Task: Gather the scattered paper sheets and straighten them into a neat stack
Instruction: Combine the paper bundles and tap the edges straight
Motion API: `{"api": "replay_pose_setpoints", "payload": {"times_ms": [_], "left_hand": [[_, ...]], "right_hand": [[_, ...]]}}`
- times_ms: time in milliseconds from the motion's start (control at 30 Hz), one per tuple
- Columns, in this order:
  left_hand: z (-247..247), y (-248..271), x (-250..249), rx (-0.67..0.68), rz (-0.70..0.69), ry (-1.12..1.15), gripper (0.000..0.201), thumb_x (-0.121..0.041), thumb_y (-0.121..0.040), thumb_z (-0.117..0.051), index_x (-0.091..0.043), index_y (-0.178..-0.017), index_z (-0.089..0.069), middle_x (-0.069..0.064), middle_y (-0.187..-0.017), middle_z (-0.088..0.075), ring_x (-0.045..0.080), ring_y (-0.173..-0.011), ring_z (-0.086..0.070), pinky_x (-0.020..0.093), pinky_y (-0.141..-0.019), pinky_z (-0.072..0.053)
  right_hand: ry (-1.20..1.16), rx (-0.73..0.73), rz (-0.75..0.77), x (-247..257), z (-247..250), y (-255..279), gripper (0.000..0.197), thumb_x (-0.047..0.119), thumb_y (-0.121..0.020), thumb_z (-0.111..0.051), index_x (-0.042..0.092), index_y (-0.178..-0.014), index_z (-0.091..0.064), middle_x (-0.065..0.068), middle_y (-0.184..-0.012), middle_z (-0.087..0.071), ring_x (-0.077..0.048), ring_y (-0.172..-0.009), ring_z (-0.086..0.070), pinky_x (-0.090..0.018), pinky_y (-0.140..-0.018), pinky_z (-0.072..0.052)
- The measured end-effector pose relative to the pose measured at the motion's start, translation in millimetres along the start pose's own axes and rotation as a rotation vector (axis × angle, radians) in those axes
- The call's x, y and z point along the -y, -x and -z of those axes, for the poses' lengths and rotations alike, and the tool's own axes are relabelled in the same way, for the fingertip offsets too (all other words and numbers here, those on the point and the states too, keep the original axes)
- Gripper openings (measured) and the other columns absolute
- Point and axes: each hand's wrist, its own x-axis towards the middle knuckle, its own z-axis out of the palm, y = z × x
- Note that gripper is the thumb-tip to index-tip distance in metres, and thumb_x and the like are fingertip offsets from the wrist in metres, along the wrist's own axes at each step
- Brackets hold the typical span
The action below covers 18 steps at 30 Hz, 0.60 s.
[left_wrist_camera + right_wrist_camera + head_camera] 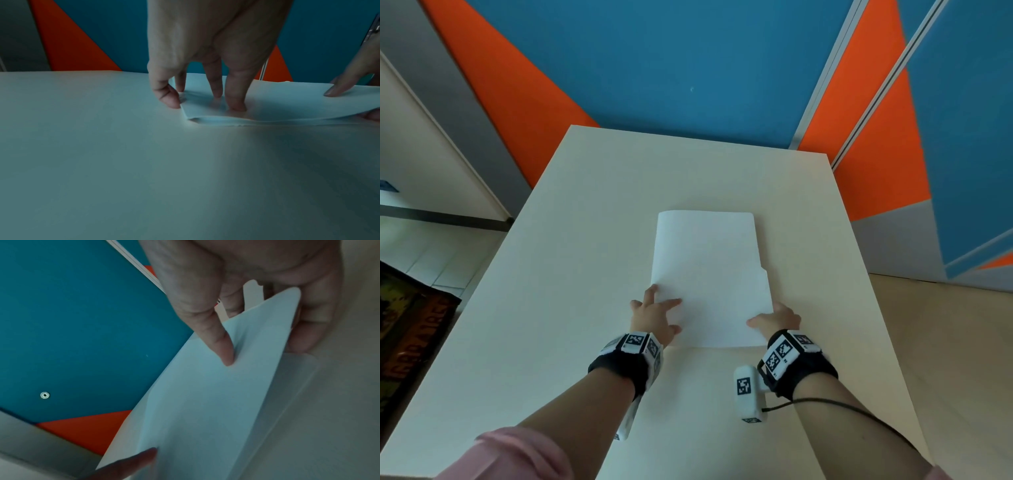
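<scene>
A pile of white paper sheets [709, 277] lies lengthwise in the middle of the cream table [585, 240]; one lower sheet juts out along the right edge. My left hand [661, 308] rests on the near left corner with spread, fairly straight fingers. In the left wrist view its fingertips [236, 105] press the paper [277, 104] flat. My right hand [770, 318] pinches the near right corner, thumb on top and fingers beneath. The right wrist view shows that hand [257, 331] lifting the corner of the top sheets [205, 402] off a lower sheet [298, 386].
Blue and orange wall panels [671, 68] stand just behind the table's far edge. Tan floor [945, 342] lies past the right edge. A dark patterned object [410, 335] sits on the floor to the left. Bare tabletop surrounds the pile.
</scene>
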Motion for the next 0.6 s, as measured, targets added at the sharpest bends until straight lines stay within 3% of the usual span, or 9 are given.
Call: {"api": "replay_pose_setpoints", "payload": {"times_ms": [67,200,233,367,533,600], "left_hand": [[0.2,-0.3,-0.6,0.003,0.001,0.009,0.057,-0.032,-0.084,-0.063,-0.041,-0.137,-0.043,-0.004,-0.156,-0.012,0.03,-0.128,-0.029,0.027,-0.104,-0.034],[0.1,-0.7,-0.4,-0.005,0.015,0.028,0.057,-0.03,-0.084,-0.064,-0.042,-0.136,-0.044,-0.005,-0.155,-0.011,0.029,-0.128,-0.028,0.027,-0.103,-0.037],[-0.3,-0.4,-0.5,-0.005,0.017,0.028,0.057,-0.03,-0.084,-0.064,-0.042,-0.136,-0.044,-0.005,-0.155,-0.011,0.029,-0.128,-0.029,0.028,-0.103,-0.038],[-1.3,-1.1,-0.1,-0.007,0.022,0.032,0.057,-0.03,-0.084,-0.064,-0.042,-0.136,-0.043,-0.005,-0.155,-0.011,0.03,-0.127,-0.029,0.026,-0.103,-0.037],[-3.1,-1.4,-0.3,-0.015,0.048,0.067,0.058,-0.03,-0.083,-0.066,-0.041,-0.135,-0.044,-0.005,-0.155,-0.012,0.031,-0.126,-0.031,0.027,-0.102,-0.036],[-1.6,-2.3,1.0,-0.067,0.105,0.189,0.064,-0.024,-0.079,-0.07,-0.036,-0.136,-0.044,0.001,-0.151,-0.018,0.033,-0.125,-0.036,0.03,-0.102,-0.037]], "right_hand": [[-0.031,-0.007,0.022,-1.8,-0.3,2.1,0.038,0.009,-0.073,-0.069,0.005,-0.11,-0.059,-0.012,-0.112,-0.062,-0.027,-0.092,-0.059,-0.029,-0.079,-0.049],[-0.19,0.081,-0.019,-5.0,0.5,6.7,0.031,0.011,-0.068,-0.077,0.004,-0.096,-0.064,-0.007,-0.083,-0.065,-0.023,-0.068,-0.057,-0.028,-0.061,-0.046],[-0.229,0.094,-0.034,-5.2,0.7,6.8,0.035,0.013,-0.067,-0.079,0.004,-0.097,-0.064,-0.007,-0.083,-0.064,-0.024,-0.07,-0.057,-0.029,-0.062,-0.046],[-0.235,0.097,-0.038,-5.4,1.9,6.5,0.036,0.012,-0.065,-0.079,0.0,-0.097,-0.067,-0.014,-0.103,-0.069,-0.03,-0.094,-0.064,-0.036,-0.087,-0.052],[-0.214,0.08,-0.035,-3.0,-2.2,-0.5,0.063,0.022,-0.049,-0.081,-0.001,-0.106,-0.065,-0.014,-0.109,-0.069,-0.031,-0.098,-0.065,-0.042,-0.09,-0.053],[-0.178,0.079,-0.021,-0.5,-1.5,3.0,0.067,0.02,-0.053,-0.08,-0.001,-0.113,-0.061,-0.014,-0.114,-0.067,-0.031,-0.102,-0.063,-0.039,-0.089,-0.053]]}}
